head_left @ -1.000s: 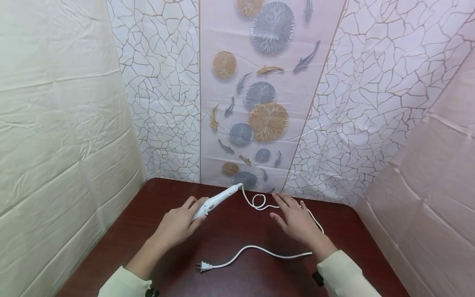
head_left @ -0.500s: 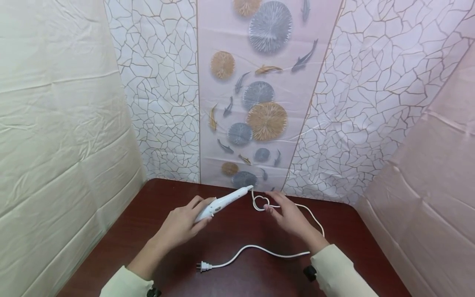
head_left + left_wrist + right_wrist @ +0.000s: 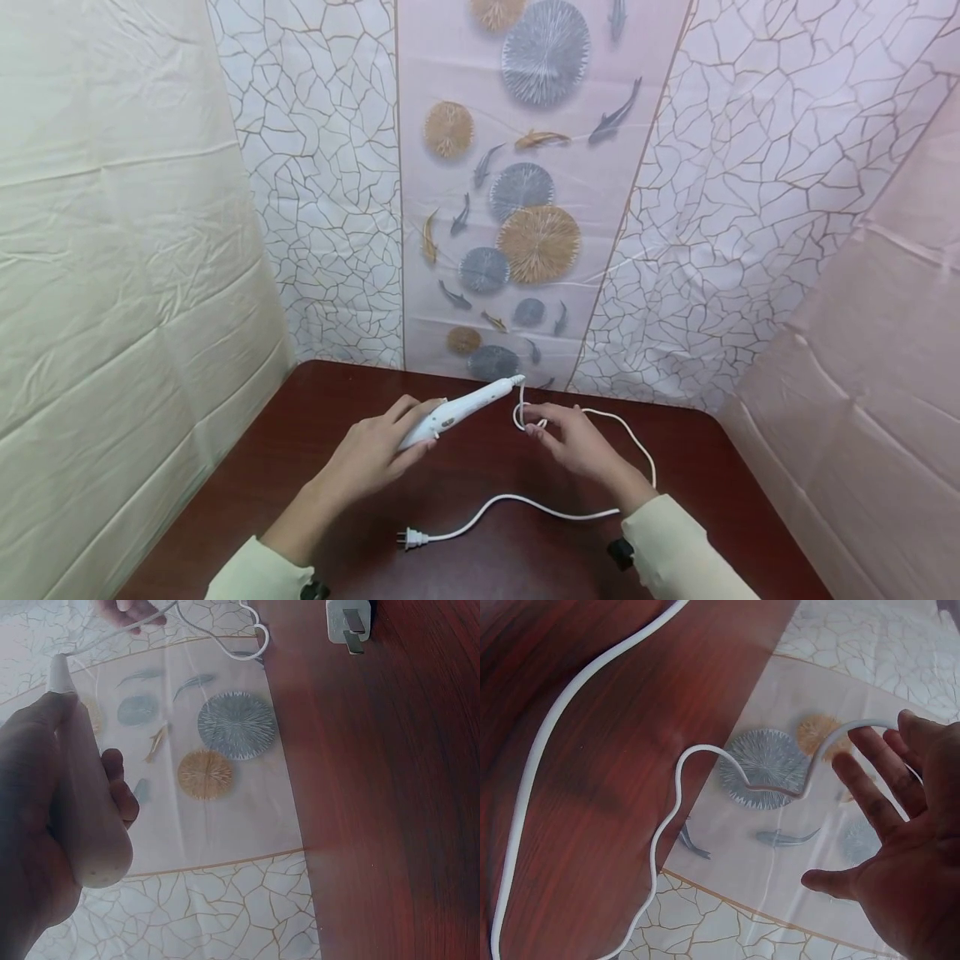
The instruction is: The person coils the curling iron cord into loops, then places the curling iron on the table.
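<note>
My left hand point(image 3: 367, 454) grips a white wand-shaped electric appliance point(image 3: 465, 407) above the table, its cord end tilted up to the right. A small oval grey-gold mark sits on its side. In the left wrist view, the appliance point(image 3: 94, 802) widens to a rounded end with small dots. From its narrow tip runs a white cord point(image 3: 521, 403) with a small loop. My right hand point(image 3: 581, 437) is at that loop; thumb and a fingertip pinch the cord point(image 3: 855, 725), while the other fingers are spread.
On the dark red table point(image 3: 450, 558) lies the cord's two-pin plug point(image 3: 412, 538), with its cord length point(image 3: 555, 512) curving right, beneath my right forearm. More cord bends along the table's right side. A patterned cloth point(image 3: 330, 208) hangs behind the far edge; pale cloth walls flank both sides.
My left hand has shifted the appliance slightly right and lowered its tilt. My right hand has moved left and down to the cord loop, its fingers closing on the cord.
</note>
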A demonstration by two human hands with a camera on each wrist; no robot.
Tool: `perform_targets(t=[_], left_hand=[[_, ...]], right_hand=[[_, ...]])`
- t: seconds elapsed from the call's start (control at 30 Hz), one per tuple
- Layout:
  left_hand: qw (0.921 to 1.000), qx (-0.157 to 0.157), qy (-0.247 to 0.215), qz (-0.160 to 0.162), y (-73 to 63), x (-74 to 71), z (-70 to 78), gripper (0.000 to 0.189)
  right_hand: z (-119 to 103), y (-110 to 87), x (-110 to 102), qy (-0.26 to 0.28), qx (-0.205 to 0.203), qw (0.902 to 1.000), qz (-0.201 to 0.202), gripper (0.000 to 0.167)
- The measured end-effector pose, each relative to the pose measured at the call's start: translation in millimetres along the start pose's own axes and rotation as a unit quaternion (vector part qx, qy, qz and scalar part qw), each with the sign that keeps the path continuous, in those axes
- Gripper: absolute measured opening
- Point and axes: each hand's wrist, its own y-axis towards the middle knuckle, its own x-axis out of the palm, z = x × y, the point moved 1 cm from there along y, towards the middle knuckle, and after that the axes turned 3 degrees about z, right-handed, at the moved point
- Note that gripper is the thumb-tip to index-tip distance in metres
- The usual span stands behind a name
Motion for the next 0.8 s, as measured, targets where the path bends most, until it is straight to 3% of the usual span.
perform_targets(t=[0.23,0.4,0.53,0.67,0.8], left_hand=[[1.0000,0.003,-0.008,0.004,1.5,-1.3,1.7,0.058],[0.9999,0.004,-0.010,0.003,4.4,-1.9,4.7,0.058],[0.9999,0.008,-0.007,0.004,6.7,-1.5,6.6,0.058],[0.9999,0.014,-0.003,0.007,9.1,-0.2,8.0,0.058],[0.9998,0.017,0.004,0.012,11.1,1.3,8.3,0.059]], right_hand=[[-1.4,0.2,3.1,-0.001,-0.046,0.9989,0.007,0.017],[-3.9,0.6,5.1,0.005,-0.062,0.9979,0.014,0.018],[-10.5,-3.7,8.0,-0.078,-0.086,0.9930,0.018,0.025],[-17.8,-8.8,9.3,-0.176,-0.115,0.9774,0.026,0.029],[-24.2,-11.3,8.3,-0.223,-0.151,0.9620,0.046,0.027]])
